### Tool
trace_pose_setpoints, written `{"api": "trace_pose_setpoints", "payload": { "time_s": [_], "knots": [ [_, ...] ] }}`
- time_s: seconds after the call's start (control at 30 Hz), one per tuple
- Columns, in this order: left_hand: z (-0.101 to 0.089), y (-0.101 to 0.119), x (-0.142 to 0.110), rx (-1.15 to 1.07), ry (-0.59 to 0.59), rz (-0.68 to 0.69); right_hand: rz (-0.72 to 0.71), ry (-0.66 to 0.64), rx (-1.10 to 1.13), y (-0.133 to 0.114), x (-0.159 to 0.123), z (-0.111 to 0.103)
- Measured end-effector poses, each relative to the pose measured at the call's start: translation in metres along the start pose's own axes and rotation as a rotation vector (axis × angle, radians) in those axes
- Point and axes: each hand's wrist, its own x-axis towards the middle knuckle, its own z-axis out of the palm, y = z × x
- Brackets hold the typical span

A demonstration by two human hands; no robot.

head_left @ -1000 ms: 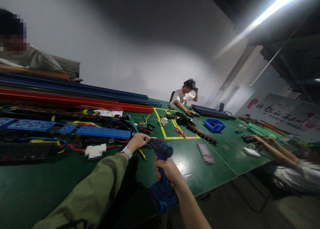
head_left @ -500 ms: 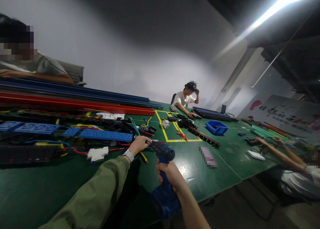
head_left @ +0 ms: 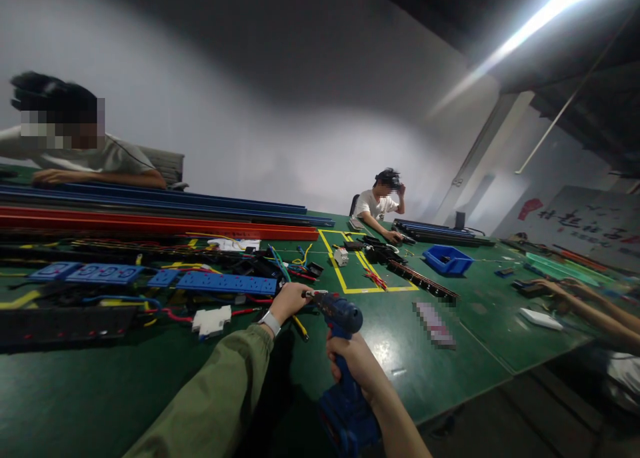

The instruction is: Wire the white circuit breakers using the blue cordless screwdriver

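Observation:
My right hand (head_left: 354,363) is wrapped round the handle of a blue cordless drill (head_left: 345,315), which points left and away from me. My left hand (head_left: 289,302) is closed in a pinch right at the drill's tip. What lies between its fingers is too small and blurred to name. Below that hand a yellow-and-black cable end (head_left: 301,327) sticks out over the table. A blue socket strip (head_left: 227,283) with wires lies left of the hand, and a white circuit breaker (head_left: 212,321) lies nearer to me.
An orange rail (head_left: 150,223) and blue rails (head_left: 220,201) run along the far left side. Yellow tape (head_left: 376,290) marks the green table (head_left: 430,385), with another white breaker (head_left: 341,256) inside. A blue bin (head_left: 447,261) stands to the right. Several co-workers sit around.
The view has shifted, so most things appear slightly lower and further right. Both hands keep their hold, with the drill tip still at my left fingers. The co-worker at left has leaned.

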Motion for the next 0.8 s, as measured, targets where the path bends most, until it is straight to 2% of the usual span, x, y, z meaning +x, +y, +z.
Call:
{"api": "trace_pose_setpoints", "payload": {
  "time_s": [0.8],
  "knots": [
    [0.0013,-0.0019,0.0013,-0.013,-0.012,-0.057,0.019,-0.009,0.003,-0.0022,-0.0017,-0.0006]
  ]
}}
